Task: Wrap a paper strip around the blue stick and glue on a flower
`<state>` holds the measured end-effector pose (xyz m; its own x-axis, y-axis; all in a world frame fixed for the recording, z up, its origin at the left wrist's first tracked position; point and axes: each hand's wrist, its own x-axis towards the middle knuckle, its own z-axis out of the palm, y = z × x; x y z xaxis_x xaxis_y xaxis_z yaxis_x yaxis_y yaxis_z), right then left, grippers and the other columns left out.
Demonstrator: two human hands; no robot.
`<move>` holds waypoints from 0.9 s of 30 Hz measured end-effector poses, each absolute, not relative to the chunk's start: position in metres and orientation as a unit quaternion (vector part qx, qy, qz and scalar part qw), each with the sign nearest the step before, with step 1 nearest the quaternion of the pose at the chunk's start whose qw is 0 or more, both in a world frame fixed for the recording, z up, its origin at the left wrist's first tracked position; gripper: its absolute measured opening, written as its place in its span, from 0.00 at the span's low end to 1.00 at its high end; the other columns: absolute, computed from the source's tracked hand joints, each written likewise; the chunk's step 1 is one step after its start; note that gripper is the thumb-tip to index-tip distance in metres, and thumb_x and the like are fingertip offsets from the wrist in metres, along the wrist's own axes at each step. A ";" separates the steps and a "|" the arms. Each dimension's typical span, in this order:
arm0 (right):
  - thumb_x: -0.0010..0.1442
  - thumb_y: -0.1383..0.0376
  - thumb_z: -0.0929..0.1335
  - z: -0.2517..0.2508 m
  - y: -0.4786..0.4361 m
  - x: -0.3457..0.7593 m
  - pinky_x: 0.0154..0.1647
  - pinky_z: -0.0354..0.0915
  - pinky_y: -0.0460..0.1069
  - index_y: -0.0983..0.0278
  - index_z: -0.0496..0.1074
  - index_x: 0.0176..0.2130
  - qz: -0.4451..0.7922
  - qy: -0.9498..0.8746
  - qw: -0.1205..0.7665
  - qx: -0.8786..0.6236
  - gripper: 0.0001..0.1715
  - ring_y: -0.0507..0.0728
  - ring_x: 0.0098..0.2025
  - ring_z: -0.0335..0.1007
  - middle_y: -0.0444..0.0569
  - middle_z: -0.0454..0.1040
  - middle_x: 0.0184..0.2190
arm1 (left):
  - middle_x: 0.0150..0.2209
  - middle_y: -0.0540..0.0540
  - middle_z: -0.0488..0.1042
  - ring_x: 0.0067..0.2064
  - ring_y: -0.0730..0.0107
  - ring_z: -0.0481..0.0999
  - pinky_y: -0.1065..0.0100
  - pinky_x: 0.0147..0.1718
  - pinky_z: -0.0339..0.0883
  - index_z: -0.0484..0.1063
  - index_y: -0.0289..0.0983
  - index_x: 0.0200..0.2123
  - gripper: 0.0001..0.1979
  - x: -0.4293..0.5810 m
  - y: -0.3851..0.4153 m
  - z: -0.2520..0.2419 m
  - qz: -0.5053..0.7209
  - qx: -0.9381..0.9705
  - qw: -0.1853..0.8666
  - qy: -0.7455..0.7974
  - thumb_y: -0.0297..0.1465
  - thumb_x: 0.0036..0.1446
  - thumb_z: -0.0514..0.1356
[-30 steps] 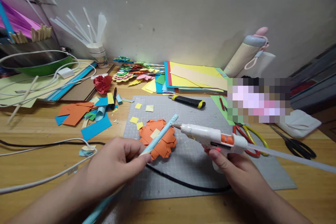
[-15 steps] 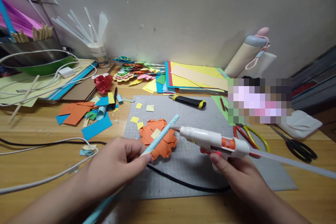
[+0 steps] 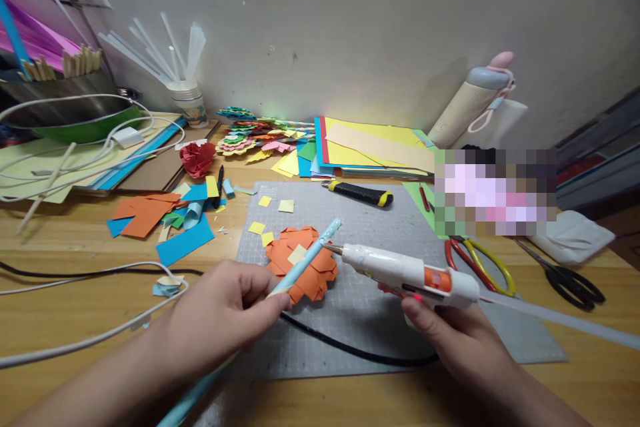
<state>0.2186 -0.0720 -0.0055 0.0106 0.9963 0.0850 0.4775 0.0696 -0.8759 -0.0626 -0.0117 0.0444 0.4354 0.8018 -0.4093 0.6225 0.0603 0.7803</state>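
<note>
Blue stick [image 3: 300, 273] pinched in my left hand [image 3: 237, 303]; right hand [image 3: 447, 330] curled round white plastic glue gun [image 3: 390, 263], nozzle [image 3: 335, 249] beside stick's glossy tip [image 3: 333, 227]. Folded orange flower [image 3: 316, 280] below.

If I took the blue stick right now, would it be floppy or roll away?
The blue stick seems fairly stiff, since it juts straight past the left hand without drooping. It looks round, so it might roll if put down. Its top end could be sticky, because clear shiny blobs sit there.
</note>
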 end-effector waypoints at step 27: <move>0.62 0.60 0.66 -0.015 -0.074 0.222 0.41 0.73 0.53 0.54 0.73 0.45 0.289 -0.676 0.368 -0.569 0.11 0.59 0.38 0.76 0.46 0.79 0.37 | 0.19 0.53 0.62 0.22 0.75 0.58 0.72 0.22 0.51 0.74 0.36 0.27 0.20 -0.067 -0.011 0.039 0.072 0.678 0.515 0.519 0.45 0.57 0.53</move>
<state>0.2222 -0.0743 -0.0154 -0.0812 0.9823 0.1686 0.5579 0.1850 -0.8090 -0.0671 -0.0114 0.0386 0.4514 0.7777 -0.4375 0.6302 0.0692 0.7733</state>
